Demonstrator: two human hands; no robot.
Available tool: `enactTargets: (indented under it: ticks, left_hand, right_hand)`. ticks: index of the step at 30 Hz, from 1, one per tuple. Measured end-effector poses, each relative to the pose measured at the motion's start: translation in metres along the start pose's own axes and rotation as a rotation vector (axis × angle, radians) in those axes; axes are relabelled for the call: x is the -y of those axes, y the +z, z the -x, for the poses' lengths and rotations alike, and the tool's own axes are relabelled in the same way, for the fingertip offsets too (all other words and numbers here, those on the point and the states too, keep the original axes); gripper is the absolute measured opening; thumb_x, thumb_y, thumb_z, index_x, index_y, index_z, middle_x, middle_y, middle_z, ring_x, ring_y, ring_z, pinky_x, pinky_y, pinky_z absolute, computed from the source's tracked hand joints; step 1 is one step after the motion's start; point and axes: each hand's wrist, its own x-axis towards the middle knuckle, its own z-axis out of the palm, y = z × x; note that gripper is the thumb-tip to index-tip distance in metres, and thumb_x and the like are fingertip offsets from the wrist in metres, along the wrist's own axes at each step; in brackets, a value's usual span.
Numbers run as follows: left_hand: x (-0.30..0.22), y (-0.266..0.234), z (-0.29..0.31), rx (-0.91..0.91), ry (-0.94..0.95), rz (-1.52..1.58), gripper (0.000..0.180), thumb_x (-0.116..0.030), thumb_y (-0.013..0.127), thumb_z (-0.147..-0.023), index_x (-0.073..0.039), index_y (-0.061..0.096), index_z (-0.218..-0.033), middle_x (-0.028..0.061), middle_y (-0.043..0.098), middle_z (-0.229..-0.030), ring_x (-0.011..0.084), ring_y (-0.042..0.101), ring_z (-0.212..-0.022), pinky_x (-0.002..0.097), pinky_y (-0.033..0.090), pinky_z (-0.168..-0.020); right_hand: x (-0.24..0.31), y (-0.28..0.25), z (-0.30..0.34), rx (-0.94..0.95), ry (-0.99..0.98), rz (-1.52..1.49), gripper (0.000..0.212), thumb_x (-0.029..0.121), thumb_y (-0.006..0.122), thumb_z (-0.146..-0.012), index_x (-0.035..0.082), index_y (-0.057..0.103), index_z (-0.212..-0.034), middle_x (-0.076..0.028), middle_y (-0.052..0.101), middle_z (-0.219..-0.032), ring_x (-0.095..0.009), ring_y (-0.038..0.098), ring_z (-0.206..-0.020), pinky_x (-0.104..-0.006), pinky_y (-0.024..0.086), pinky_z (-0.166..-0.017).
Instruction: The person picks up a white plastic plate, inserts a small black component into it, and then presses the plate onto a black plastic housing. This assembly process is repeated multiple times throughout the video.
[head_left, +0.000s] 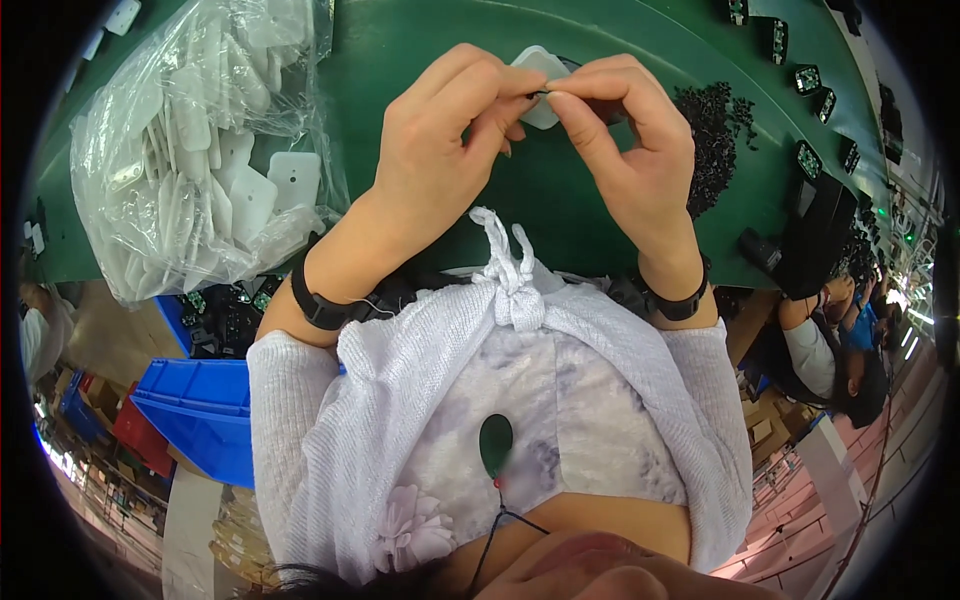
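Observation:
My left hand [438, 135] and my right hand [640, 145] meet above the green table, thumbs and fingertips pinched together. Between them is a small black part [537, 94], mostly covered by the fingers. Just behind the fingertips a white plastic plate [539, 62] with rounded corners shows; whether the fingers touch it I cannot tell. To the right of my right hand lies a heap of small black parts [712, 140]. Left of my left arm, a clear plastic bag [110, 190] spills many similar white plates [293, 180] with small holes.
The green table [400, 30] curves around me. Black housings with circuit boards [807, 78] line its right side. Beside the right edge stands a black object [820, 235]. Blue bins [195, 415] sit below on the left. Another person [850, 370] is at the far right.

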Motion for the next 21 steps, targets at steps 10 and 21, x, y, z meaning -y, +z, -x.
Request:
enactTargets:
  ticks: [10,21]
  left_hand:
    - [-0.002,0.002,0.002,0.0,-0.28,0.439,0.013,0.002,0.059,-0.094,0.006,0.059,-0.107,0.0091,0.058,-0.1,0.018,0.07,-0.084,0.0269,0.059,-0.076]
    - [-0.004,0.0,0.003,0.013,-0.099,0.198,0.003,0.005,0.061,-0.092,0.007,0.059,-0.093,0.0091,0.057,-0.096,0.0147,0.065,-0.081,0.0244,0.056,-0.073]
  right_hand:
    - [-0.002,0.013,0.001,-0.184,-0.024,0.15,0.009,0.003,0.073,-0.084,0.004,0.065,-0.088,-0.001,0.061,-0.08,-0.007,0.051,-0.062,-0.0207,0.039,-0.053]
    - [-0.013,0.03,0.013,-0.25,-0.17,0.252,0.013,0.003,0.072,-0.084,0.003,0.06,-0.085,-0.003,0.058,-0.077,-0.01,0.052,-0.057,-0.0238,0.042,-0.05]
